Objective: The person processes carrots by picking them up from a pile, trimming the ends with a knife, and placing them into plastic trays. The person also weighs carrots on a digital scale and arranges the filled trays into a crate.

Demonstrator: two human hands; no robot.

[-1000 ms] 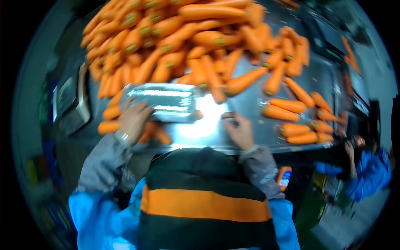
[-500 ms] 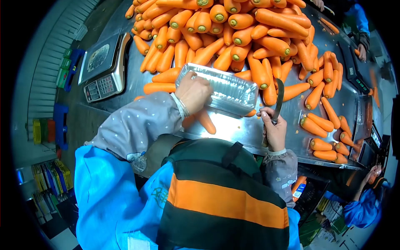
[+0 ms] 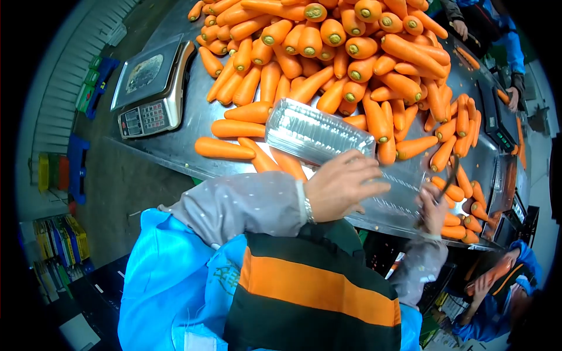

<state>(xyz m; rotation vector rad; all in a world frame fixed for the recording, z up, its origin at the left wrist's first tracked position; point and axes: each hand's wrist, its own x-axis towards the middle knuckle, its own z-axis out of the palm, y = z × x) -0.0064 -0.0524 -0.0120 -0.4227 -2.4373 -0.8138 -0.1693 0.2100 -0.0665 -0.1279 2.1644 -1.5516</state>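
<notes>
head view: a clear tray (image 3: 404, 190) is held at the spread fingertips (image 3: 372, 174) of the left hand (image 3: 342, 184); a knife (image 3: 451, 178) is clenched in the right hand (image 3: 433, 209).

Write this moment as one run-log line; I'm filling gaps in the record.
left hand on clear trays | right hand holds knife | carrots heaped on table | scale beside heap

1 blurry knife (image 3: 451, 175) (right hand (image 3: 433, 207))

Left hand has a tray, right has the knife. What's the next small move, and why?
Probably lay the tray flat on the bare table edge: the left hand holds it beside the stack, the right hand grips a knife, and carrots lie just beyond.
</notes>
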